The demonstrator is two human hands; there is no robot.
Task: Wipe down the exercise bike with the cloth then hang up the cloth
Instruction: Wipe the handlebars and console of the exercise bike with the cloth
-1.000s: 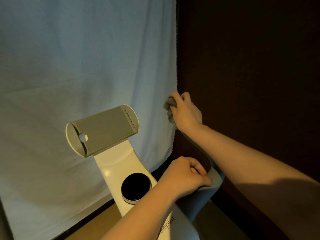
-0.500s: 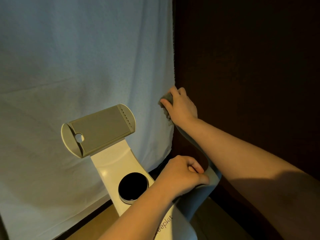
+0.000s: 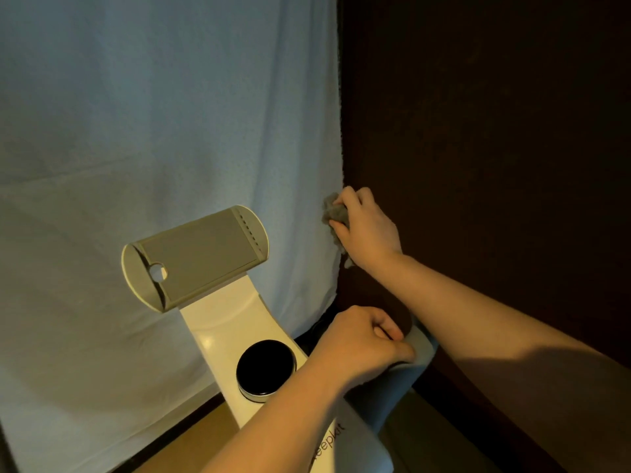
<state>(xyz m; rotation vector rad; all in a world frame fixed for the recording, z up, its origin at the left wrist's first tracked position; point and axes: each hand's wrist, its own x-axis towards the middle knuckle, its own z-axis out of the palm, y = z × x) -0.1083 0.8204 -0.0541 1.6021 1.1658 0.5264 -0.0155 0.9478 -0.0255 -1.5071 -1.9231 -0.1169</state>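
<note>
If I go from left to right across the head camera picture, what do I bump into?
Tablet holder → round black dial → left hand gripping the grey handlebar → the dark wall. The cloth and the right hand overlap these, so I skip them.

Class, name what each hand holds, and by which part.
Right hand grips the bunched cloth around its middle. Left hand grips the bike's handlebar at its bend.

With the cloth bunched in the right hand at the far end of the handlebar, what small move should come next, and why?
Probably draw the right hand, gripping the cloth, back along the handlebar toward the left hand, which grips the near bend; that stretch between them looks unwiped.
</note>
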